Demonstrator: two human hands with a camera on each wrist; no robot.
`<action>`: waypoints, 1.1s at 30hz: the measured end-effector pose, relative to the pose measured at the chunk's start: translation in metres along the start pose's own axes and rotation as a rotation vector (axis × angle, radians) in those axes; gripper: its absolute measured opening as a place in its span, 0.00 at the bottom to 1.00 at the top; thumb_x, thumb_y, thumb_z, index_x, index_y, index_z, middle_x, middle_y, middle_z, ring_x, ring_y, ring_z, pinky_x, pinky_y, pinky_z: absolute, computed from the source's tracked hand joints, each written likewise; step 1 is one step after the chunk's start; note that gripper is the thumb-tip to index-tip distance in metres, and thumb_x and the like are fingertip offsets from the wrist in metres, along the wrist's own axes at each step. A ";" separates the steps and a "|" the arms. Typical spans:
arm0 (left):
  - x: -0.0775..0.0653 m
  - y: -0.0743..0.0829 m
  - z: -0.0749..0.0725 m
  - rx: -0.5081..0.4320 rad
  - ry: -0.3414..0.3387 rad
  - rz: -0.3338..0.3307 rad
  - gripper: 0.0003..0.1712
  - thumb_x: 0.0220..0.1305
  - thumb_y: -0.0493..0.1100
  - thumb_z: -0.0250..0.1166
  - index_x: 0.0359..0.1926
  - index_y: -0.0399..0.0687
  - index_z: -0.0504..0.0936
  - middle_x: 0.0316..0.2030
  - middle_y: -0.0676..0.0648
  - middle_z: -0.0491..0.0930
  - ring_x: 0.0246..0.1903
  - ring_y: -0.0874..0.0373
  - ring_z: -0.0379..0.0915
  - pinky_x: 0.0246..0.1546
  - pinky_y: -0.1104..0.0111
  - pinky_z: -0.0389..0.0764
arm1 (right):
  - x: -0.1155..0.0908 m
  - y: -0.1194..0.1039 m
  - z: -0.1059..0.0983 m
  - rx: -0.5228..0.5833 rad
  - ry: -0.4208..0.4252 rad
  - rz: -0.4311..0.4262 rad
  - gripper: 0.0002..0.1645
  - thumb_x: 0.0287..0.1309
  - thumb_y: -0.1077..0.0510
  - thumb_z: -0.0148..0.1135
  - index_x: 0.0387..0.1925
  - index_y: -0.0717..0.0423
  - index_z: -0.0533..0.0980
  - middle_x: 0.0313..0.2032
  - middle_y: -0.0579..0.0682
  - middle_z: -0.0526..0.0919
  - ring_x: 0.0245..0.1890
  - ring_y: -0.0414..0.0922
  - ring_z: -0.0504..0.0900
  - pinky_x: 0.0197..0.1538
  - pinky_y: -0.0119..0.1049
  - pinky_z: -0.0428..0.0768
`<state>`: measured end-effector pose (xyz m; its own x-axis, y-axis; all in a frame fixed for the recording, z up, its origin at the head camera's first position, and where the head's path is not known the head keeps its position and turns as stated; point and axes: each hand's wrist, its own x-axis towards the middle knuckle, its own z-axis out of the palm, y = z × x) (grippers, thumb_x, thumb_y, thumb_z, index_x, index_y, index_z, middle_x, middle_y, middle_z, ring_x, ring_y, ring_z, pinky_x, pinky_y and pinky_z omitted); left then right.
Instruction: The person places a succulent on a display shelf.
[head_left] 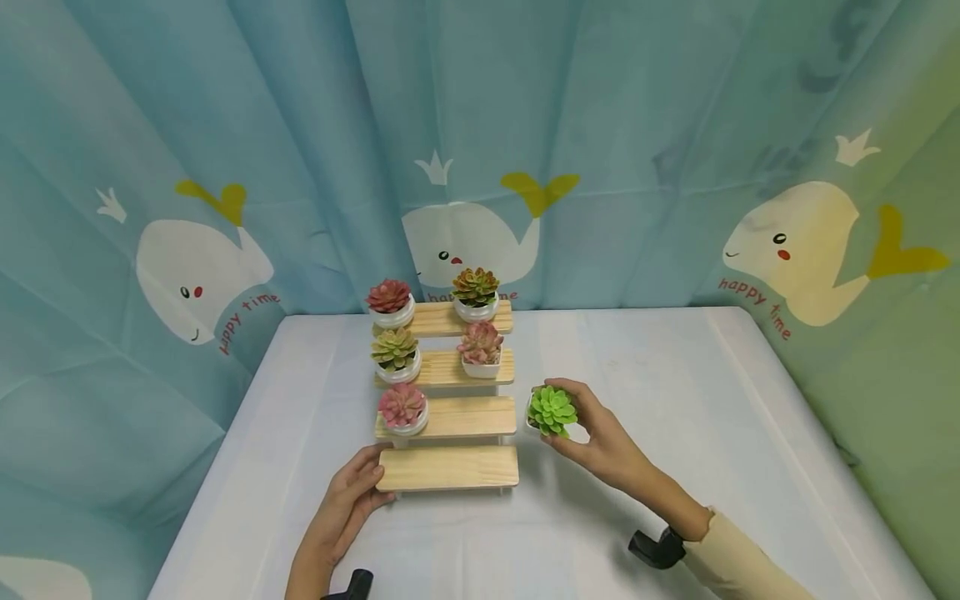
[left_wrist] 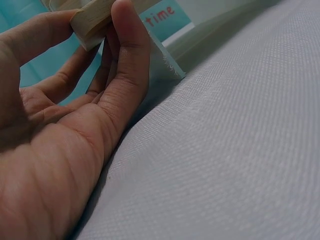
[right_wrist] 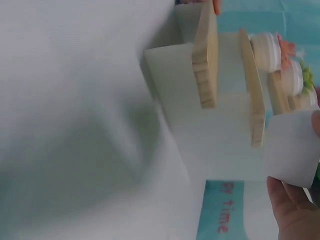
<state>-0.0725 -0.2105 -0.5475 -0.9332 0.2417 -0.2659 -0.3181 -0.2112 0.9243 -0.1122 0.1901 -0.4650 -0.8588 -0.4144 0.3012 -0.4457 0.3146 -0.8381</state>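
A tiered wooden plant stand [head_left: 448, 468] stands on the white-covered table. My left hand [head_left: 348, 497] pinches the left end of its lowest shelf; in the left wrist view, thumb and fingers close on the wood edge [left_wrist: 92, 22]. To the right of the stand, my right hand [head_left: 600, 429] grips a bright green potted succulent [head_left: 552, 410] in the air. Its white pot [right_wrist: 292, 148] shows in the right wrist view, between thumb and fingers. Red [head_left: 389, 297], orange-green [head_left: 476, 287], yellow-green [head_left: 395, 350] and pink succulents [head_left: 481, 343] sit on the upper shelves, another pink one [head_left: 402, 405] on the third.
The white tablecloth [head_left: 712, 400] spreads around the stand. Behind the table hangs a blue curtain [head_left: 622, 125] with whale prints, touching the back edge. Black wrist camera mounts [head_left: 657, 549] sit on both wrists.
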 end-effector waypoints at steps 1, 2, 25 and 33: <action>0.000 0.000 -0.001 0.005 -0.008 0.005 0.30 0.82 0.43 0.51 0.76 0.35 0.56 0.64 0.50 0.73 0.53 0.61 0.74 0.47 0.70 0.84 | 0.003 -0.002 0.002 -0.009 0.000 -0.009 0.45 0.61 0.67 0.73 0.74 0.47 0.62 0.66 0.51 0.78 0.60 0.34 0.79 0.62 0.32 0.81; 0.000 0.000 -0.001 0.011 -0.015 0.009 0.29 0.83 0.43 0.50 0.76 0.36 0.57 0.65 0.50 0.73 0.53 0.61 0.73 0.47 0.70 0.84 | 0.006 -0.003 0.003 -0.015 0.000 -0.020 0.45 0.60 0.68 0.73 0.74 0.47 0.62 0.66 0.51 0.78 0.60 0.34 0.79 0.62 0.34 0.82; -0.001 0.000 0.001 -0.008 0.012 0.005 0.26 0.81 0.43 0.52 0.74 0.42 0.62 0.64 0.52 0.75 0.52 0.62 0.74 0.47 0.70 0.84 | 0.036 -0.013 0.050 -0.023 0.047 -0.101 0.47 0.58 0.69 0.74 0.75 0.46 0.67 0.65 0.52 0.72 0.67 0.47 0.73 0.65 0.60 0.80; -0.001 0.000 0.001 -0.002 0.024 0.004 0.30 0.81 0.43 0.53 0.76 0.37 0.59 0.64 0.53 0.76 0.52 0.62 0.75 0.46 0.70 0.84 | 0.039 -0.016 0.060 -0.022 0.073 -0.124 0.48 0.58 0.71 0.73 0.76 0.48 0.64 0.67 0.54 0.73 0.69 0.53 0.75 0.66 0.52 0.81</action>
<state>-0.0713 -0.2098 -0.5465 -0.9382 0.2177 -0.2690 -0.3148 -0.2140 0.9247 -0.1238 0.1173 -0.4675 -0.8128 -0.3881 0.4344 -0.5539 0.2838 -0.7827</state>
